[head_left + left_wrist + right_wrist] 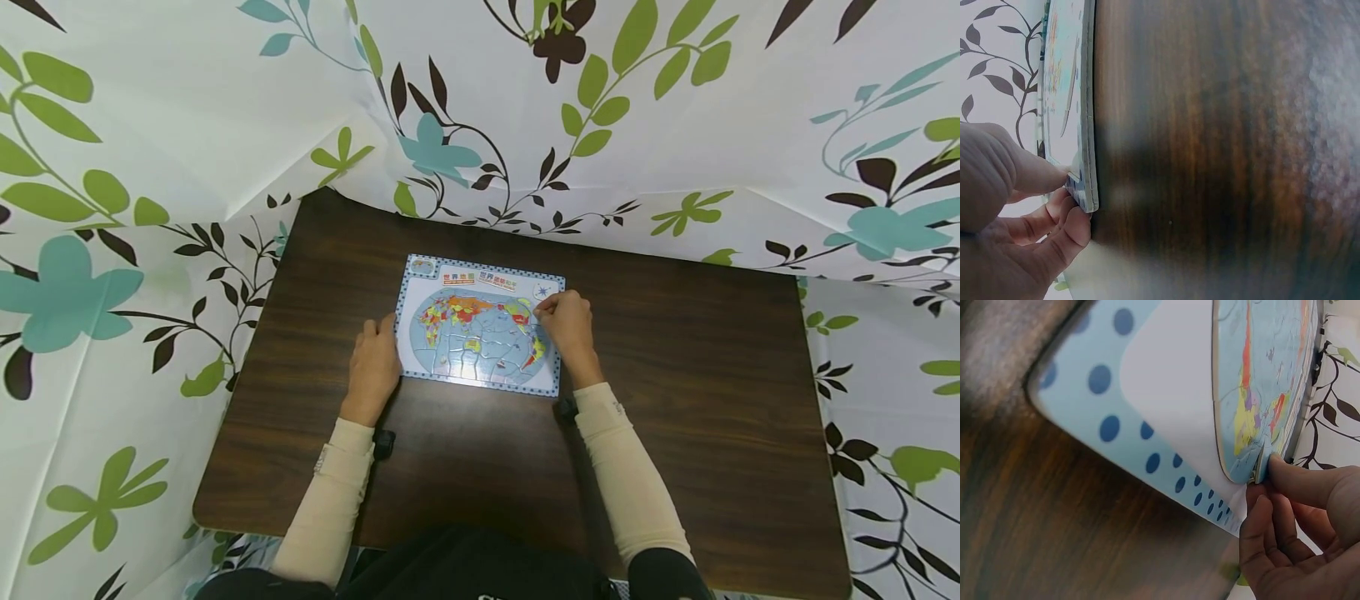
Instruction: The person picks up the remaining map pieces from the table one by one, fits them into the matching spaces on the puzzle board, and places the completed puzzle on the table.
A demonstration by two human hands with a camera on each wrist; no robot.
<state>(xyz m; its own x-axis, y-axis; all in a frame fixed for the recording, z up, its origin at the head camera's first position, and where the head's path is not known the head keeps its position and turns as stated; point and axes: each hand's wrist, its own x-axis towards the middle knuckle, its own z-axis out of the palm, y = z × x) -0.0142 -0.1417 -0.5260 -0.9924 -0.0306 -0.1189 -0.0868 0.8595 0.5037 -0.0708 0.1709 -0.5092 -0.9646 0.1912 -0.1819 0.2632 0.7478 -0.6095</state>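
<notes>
A world map jigsaw puzzle (480, 329) lies flat in its tray on the dark table, with a dotted blue border. At its left edge, my left hand (375, 360) holds the board; in the left wrist view the thumb (1041, 175) is on top and the curled fingers (1066, 237) are against the side near the corner. My right hand (568, 329) is over the right part of the map. It pinches a puzzle piece (1264, 461) between thumb and fingers, and the right wrist view shows that piece tilted up at the map's rounded edge. Its face is mostly hidden.
The brown wooden table (712, 400) extends on both sides of the board. A leaf-patterned white cloth (480, 108) hangs behind and beside it. A small dark device (383, 444) sits at the left wrist, another (566, 409) at the right.
</notes>
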